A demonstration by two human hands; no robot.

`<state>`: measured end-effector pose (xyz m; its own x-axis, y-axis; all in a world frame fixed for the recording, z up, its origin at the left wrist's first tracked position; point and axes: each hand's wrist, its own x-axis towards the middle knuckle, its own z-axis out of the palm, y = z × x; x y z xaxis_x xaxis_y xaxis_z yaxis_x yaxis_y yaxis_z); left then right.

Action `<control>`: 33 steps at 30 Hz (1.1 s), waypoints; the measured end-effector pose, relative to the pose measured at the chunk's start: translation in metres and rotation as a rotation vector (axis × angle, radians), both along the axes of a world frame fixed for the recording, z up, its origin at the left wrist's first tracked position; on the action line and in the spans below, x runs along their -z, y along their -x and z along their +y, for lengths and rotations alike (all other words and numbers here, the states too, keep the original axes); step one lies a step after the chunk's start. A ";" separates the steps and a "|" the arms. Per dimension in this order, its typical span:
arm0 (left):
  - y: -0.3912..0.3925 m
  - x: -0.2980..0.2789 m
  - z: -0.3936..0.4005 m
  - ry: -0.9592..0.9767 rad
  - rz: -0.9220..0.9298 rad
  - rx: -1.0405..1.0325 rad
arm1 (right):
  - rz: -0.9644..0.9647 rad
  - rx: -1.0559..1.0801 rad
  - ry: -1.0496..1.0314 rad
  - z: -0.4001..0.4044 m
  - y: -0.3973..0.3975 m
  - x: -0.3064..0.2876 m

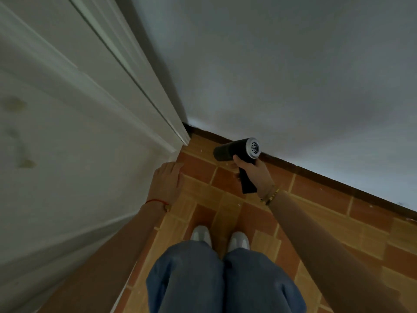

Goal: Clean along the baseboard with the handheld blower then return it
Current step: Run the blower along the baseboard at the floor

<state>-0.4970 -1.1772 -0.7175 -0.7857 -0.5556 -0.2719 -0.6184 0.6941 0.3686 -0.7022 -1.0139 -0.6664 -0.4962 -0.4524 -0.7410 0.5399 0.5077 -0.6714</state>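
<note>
My right hand [255, 172] is shut on the handle of a black handheld blower [234, 150] with a silver vented rear cap. Its barrel points left toward the corner, just above the floor. A dark brown baseboard [316, 175] runs along the foot of the grey wall, from the corner down to the right, right behind the blower. My left hand [168, 177] rests flat, fingers together, against the lower edge of the white door, holding nothing.
A white panelled door [67, 132] and its frame fill the left side and meet the grey wall [270, 64] at the corner. The floor [225, 199] is orange and red-brown tile. My feet in pale shoes [221, 238] and blue trousers stand near the bottom centre.
</note>
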 end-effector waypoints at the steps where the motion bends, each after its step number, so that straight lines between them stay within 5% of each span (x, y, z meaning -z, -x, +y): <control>1: 0.000 0.026 -0.002 0.010 0.003 -0.006 | 0.015 -0.019 -0.007 -0.006 0.002 0.028; 8: -0.009 0.185 -0.009 0.076 -0.035 0.030 | 0.332 -0.211 -0.072 -0.050 0.012 0.174; 14: -0.012 0.261 -0.005 0.129 -0.063 0.017 | 0.596 -0.334 -0.028 -0.079 0.017 0.239; 33: -0.026 0.310 0.006 0.183 0.213 -0.061 | 0.853 -0.435 0.057 -0.113 -0.010 0.275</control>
<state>-0.4707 -1.1709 -1.0275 -0.7780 -0.6283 0.0051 -0.5830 0.7249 0.3670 -0.6927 -1.1272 -0.9417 -0.6386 -0.7485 -0.1787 -0.3705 0.5026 -0.7811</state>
